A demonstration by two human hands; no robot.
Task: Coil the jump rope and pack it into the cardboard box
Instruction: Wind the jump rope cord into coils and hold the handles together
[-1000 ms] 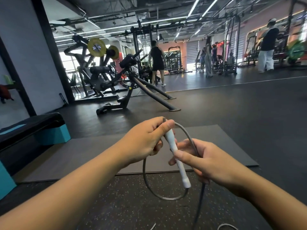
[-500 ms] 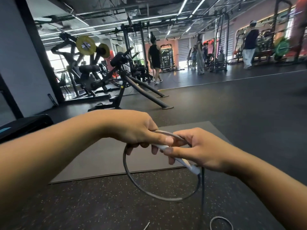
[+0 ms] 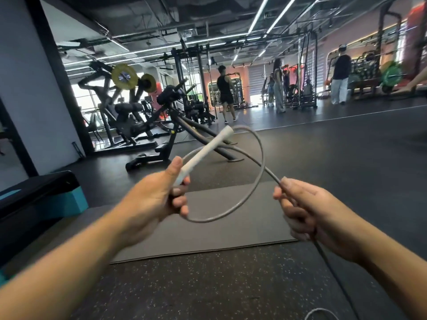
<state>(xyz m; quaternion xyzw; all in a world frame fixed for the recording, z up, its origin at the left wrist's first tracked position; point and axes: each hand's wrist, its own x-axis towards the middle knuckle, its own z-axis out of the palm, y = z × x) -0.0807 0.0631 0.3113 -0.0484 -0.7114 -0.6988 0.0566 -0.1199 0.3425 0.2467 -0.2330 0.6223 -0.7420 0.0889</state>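
- My left hand (image 3: 154, 199) is closed around the near end of the white plastic jump-rope handle (image 3: 203, 155); its long axis points far and right.
- My right hand (image 3: 307, 211) pinches the thin grey rope cord (image 3: 262, 162), right of the handle and about level with it.
- One loop hangs between the hands; the next wrap has to travel left, towards the handle hand.
- Slack drops past my right wrist to the speckled black rubber floor (image 3: 208, 285), cut off at the frame edge.
- No cardboard box or second handle is visible.
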